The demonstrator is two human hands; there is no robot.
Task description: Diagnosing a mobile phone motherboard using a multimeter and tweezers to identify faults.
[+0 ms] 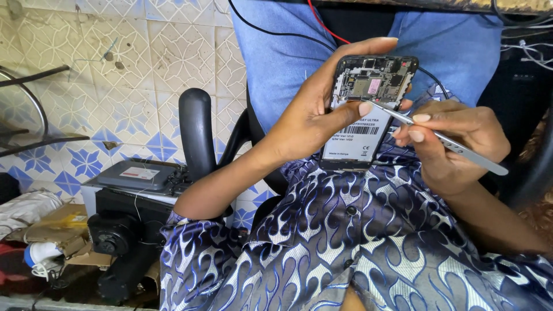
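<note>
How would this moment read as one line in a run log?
left hand: holds opened phone, back cover off | right hand: holds metal tweezers, tip at circuit board | setting: lap, patterned shirt

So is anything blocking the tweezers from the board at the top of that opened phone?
Partly. The left hand holds the opened phone, and its thumb lies across the board just where the tweezers in the right hand point. Nothing else intervenes.
</note>
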